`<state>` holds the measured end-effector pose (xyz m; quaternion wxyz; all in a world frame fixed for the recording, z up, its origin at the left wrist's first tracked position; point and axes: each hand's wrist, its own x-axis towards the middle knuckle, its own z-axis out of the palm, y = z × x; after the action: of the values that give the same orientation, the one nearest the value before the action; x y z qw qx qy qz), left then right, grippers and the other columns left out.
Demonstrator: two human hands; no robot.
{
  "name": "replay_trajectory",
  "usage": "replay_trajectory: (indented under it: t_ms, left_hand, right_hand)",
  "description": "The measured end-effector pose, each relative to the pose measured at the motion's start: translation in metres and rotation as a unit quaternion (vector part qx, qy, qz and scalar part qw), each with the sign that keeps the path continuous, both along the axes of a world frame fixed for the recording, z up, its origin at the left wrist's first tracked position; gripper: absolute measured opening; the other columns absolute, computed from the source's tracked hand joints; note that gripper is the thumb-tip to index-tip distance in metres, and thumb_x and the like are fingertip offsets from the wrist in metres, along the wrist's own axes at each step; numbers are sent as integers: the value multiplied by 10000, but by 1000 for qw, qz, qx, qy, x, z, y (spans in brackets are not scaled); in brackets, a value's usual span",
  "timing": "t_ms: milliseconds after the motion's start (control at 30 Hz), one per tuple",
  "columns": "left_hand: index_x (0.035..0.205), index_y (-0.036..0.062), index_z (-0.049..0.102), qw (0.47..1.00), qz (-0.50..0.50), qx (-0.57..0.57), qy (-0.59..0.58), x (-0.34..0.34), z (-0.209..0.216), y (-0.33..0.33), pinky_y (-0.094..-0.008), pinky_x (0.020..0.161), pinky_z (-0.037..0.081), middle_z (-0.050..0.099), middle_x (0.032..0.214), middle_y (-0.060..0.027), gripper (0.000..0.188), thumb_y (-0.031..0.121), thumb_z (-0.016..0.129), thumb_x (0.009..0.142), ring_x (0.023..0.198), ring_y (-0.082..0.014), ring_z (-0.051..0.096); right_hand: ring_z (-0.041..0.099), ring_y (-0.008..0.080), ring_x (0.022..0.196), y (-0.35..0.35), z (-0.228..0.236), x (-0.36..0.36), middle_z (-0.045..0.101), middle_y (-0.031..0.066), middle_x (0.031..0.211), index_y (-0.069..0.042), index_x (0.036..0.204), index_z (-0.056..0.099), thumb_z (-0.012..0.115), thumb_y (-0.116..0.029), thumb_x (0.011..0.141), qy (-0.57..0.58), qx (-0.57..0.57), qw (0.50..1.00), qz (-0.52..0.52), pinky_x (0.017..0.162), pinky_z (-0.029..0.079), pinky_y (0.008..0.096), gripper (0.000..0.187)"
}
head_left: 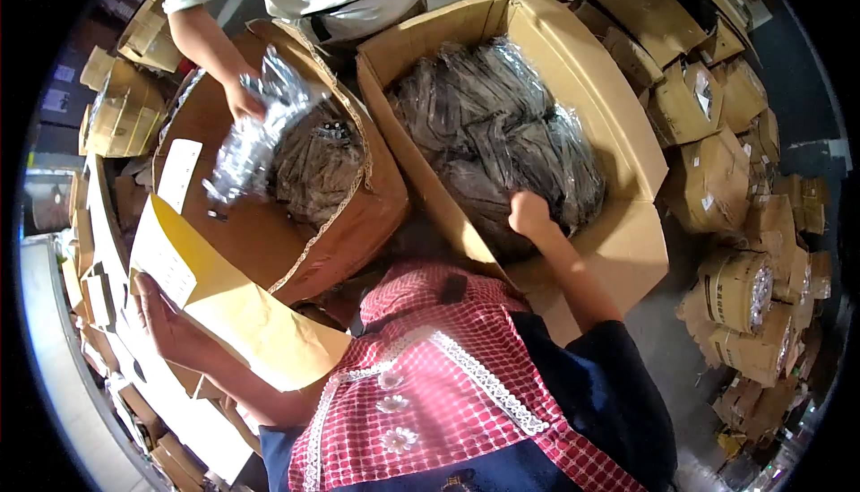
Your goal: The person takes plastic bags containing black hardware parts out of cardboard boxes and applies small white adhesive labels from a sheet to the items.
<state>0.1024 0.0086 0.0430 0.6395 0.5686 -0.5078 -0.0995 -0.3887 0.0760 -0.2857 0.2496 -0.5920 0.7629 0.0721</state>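
Nearest is a red checked cotton apron (430, 331) trimmed with white lace and daisy shapes. At its left, the left hand (163, 322) has its fingers extended beside the edge of a smooth, bent yellow sheet (242, 308) bearing a white label (168, 266); whether it grips, I cannot tell. The right hand (530, 214) is curled against the bundles (484, 102), its fingertips too hidden to show any pinch. These are long, dark and brown-grey, creased and soft-looking, under glossy clear film, heaped inside the right box (618, 125) of stiff, plain cardboard. The left box (354, 228) has a ragged corrugated rim; over it another person's hand (245, 100) holds crinkled, shiny plastic (255, 147). Beyond, cartons (717, 178) are piled unevenly.
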Motion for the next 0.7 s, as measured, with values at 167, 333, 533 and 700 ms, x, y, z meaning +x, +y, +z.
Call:
replay_trajectory:
  t_ms: [167, 333, 533, 700]
  left_hand:
    - [1239, -74, 615, 998, -7, 41, 52, 15, -12, 0, -362, 1007, 529, 604, 1311, -206, 282, 38, 520, 998, 1163, -254, 628]
    - [1215, -94, 611, 995, -13, 42, -88, 14, -46, -6, -399, 1064, 491, 607, 1294, -216, 268, 10, 489, 1000, 1200, -286, 608]
    - [1232, -102, 591, 990, -128, 14, 62, -4, -59, -8, -397, 1075, 459, 538, 1352, -227, 285, -15, 485, 982, 1232, -304, 563]
    - [1205, -126, 599, 988, -123, 44, 87, 3, -53, 0, -325, 1019, 458, 589, 1260, -191, 299, 55, 494, 992, 1160, -221, 585]
  right_hand:
    - [647, 408, 938, 3, 86, -16, 677, 237, 942, -40, 956, 700, 618, -167, 704, -35, -122, 991, -45, 791, 514, 497, 293]
    - [636, 422, 981, -7, 36, -39, 673, 253, 984, -31, 1062, 701, 651, -271, 706, -195, -63, 979, -4, 858, 501, 490, 432]
    - [658, 392, 975, 13, -63, 8, 687, 229, 1038, -19, 1007, 698, 654, -306, 789, -89, 40, 994, 44, 809, 520, 484, 363]
    - [692, 361, 851, -16, -18, -7, 726, 182, 947, -21, 924, 729, 750, -240, 662, -116, 26, 991, -68, 751, 538, 426, 343]
